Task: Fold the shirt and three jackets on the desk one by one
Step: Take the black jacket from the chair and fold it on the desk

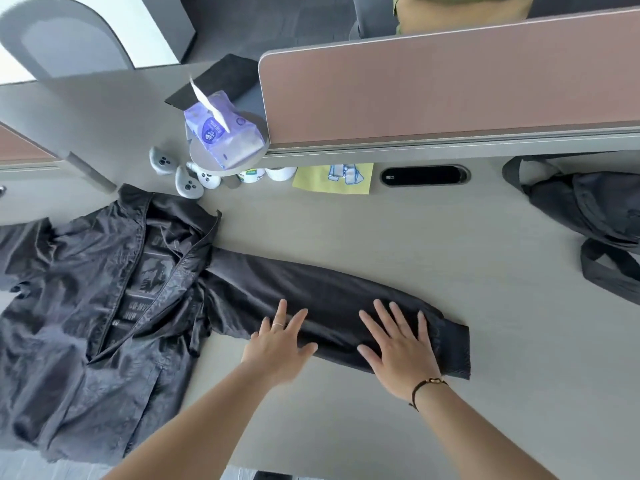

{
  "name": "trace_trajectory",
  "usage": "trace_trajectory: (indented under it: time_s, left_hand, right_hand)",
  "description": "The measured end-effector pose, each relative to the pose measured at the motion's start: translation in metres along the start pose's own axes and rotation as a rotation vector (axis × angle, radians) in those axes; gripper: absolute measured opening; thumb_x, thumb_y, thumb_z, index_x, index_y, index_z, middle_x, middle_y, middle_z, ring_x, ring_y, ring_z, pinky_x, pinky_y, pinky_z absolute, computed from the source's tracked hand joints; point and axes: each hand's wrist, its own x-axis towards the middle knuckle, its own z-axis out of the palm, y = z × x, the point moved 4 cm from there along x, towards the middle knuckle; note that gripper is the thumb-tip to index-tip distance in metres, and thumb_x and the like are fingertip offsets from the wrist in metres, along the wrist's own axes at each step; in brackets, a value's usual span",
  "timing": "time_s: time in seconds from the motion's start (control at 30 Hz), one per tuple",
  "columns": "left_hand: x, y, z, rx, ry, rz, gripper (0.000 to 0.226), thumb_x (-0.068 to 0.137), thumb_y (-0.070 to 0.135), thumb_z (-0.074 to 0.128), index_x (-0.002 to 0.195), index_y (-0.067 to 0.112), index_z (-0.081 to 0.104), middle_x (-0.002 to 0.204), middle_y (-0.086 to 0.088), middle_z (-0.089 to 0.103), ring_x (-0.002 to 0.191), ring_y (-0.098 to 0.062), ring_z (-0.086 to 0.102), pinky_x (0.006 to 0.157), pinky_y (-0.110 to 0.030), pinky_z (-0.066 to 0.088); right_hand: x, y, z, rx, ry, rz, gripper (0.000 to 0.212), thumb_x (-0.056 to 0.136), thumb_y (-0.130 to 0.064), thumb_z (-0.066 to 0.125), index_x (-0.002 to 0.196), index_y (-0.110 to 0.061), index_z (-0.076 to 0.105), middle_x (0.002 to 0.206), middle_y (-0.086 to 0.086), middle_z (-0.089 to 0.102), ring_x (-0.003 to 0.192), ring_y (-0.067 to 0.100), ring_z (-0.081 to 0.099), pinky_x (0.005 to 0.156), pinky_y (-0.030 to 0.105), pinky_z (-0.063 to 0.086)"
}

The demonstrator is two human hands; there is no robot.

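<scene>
Jacket: a dark, shiny jacket (86, 306) lay open and spread flat on the left part of the counter (433, 244), its front facing up, with a printed panel showing between the open front edges.
Sleeve: one long sleeve (322, 292) stretched out to the right across the middle of the counter, ending in a ribbed cuff (453, 351) at its far right end.
Left hand: the left hand (280, 344) was open, fingers spread, palm down; its fingertips rested on the near edge of the sleeve while the heel of the hand lay on bare counter. A ring showed on one finger.
Right hand: the right hand (398, 344) was open and flat, fingers spread, pressed on the sleeve just beside the cuff. A dark cord bracelet (427, 388) circled the wrist.
Other garment: a second dark garment (588, 216) lay bunched at the counter's far right edge, well apart from the jacket.
Back of counter: a purple tissue pack (225, 129) sat on a round grey stand, with a tissue sticking up from it. Three grey handheld controllers (187, 183) lay near it, just beyond the jacket's collar.
Also behind: a yellow cloth (332, 180) lay beside a dark oval cable port (424, 175), below a brown divider panel (450, 84).
</scene>
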Motion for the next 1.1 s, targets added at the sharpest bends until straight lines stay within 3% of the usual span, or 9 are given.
trace_trajectory:
  time_s: [0.23,0.33,0.4,0.5,0.63,0.8,0.93,1.03,1.1]
  left_hand:
    - [-0.018,-0.078,-0.021,-0.041,0.069,-0.15,0.076,0.098,0.067,0.034,0.159,0.042,-0.004,0.168,-0.003,-0.018,0.156,-0.027,0.002,0.119,-0.048,0.031]
    - [-0.029,-0.108,-0.029,-0.111,0.139,-0.211,0.075,0.099,0.066,0.035,0.159,0.04,-0.001,0.168,-0.002,-0.015,0.156,-0.027,-0.002,0.123,-0.048,0.021]
    - [-0.039,-0.13,-0.03,-0.16,0.185,-0.257,0.074,0.099,0.066,0.035,0.16,0.039,0.002,0.169,-0.001,-0.012,0.156,-0.025,-0.002,0.123,-0.048,0.019]
    - [-0.051,-0.166,-0.025,-0.224,0.252,-0.332,0.071,0.1,0.064,0.036,0.16,0.037,0.009,0.17,-0.001,-0.002,0.156,-0.025,0.003,0.124,-0.046,0.018]
    - [-0.061,-0.214,-0.022,-0.348,0.351,-0.419,0.06,0.104,0.051,0.036,0.159,0.032,0.021,0.169,0.002,0.014,0.154,-0.023,0.016,0.124,-0.044,0.021]
    - [-0.069,-0.269,-0.025,-0.446,0.453,-0.416,0.052,0.106,0.042,0.034,0.155,0.027,0.034,0.165,0.001,0.028,0.148,-0.023,0.031,0.12,-0.043,0.029]
    - [-0.07,-0.314,-0.027,-0.477,0.501,-0.448,0.048,0.107,0.037,0.036,0.152,0.023,0.039,0.157,0.002,0.042,0.142,-0.022,0.04,0.115,-0.041,0.036]
    - [-0.068,-0.344,-0.016,-0.479,0.443,-0.483,0.044,0.106,0.038,0.038,0.148,0.026,0.044,0.143,0.004,0.056,0.128,-0.02,0.054,0.101,-0.037,0.047]
    - [-0.065,-0.361,-0.004,-0.467,0.387,-0.502,0.04,0.105,0.042,0.041,0.143,0.03,0.048,0.137,0.008,0.057,0.119,-0.016,0.059,0.087,-0.035,0.052]
  right_hand:
    - [0.008,0.029,-0.009,-0.049,-0.012,0.111,0.072,0.094,-0.073,0.002,0.158,-0.043,0.015,0.169,-0.006,0.004,0.155,0.024,0.009,0.12,0.061,0.003]
    - [0.012,0.008,-0.012,-0.007,-0.061,0.189,0.07,0.094,-0.072,0.002,0.157,-0.042,-0.009,0.168,-0.003,-0.016,0.155,0.026,-0.013,0.119,0.062,-0.006]
    - [0.018,-0.017,-0.018,0.024,-0.078,0.194,0.072,0.097,-0.07,0.011,0.158,-0.038,-0.012,0.167,0.0,-0.019,0.154,0.026,-0.015,0.12,0.06,-0.006]
    - [0.036,-0.065,-0.031,0.092,-0.019,0.078,0.073,0.099,-0.061,0.034,0.16,-0.033,0.005,0.169,0.004,0.006,0.155,0.025,0.006,0.122,0.055,0.008]
    - [0.065,-0.132,-0.048,0.271,-0.053,-0.114,0.069,0.099,-0.039,0.055,0.158,-0.026,0.021,0.156,0.0,0.039,0.144,0.018,0.036,0.117,0.035,0.034]
    - [0.115,-0.208,-0.076,0.192,-0.045,-0.237,0.058,0.1,-0.029,0.055,0.154,-0.021,0.034,0.147,0.002,0.047,0.135,0.02,0.045,0.11,0.035,0.04]
    - [0.177,-0.267,-0.088,0.138,-0.041,-0.273,0.049,0.099,-0.018,0.053,0.147,-0.022,0.044,0.157,0.005,0.035,0.138,0.027,0.043,0.108,0.043,0.042]
    - [0.216,-0.303,-0.09,0.098,-0.073,-0.281,0.05,0.098,-0.011,0.051,0.145,-0.024,0.044,0.164,0.0,0.024,0.139,0.027,0.042,0.106,0.044,0.044]
    - [0.241,-0.314,-0.088,0.045,-0.094,-0.255,0.045,0.098,-0.012,0.052,0.141,-0.022,0.048,0.159,0.001,0.032,0.132,0.029,0.048,0.102,0.043,0.045]
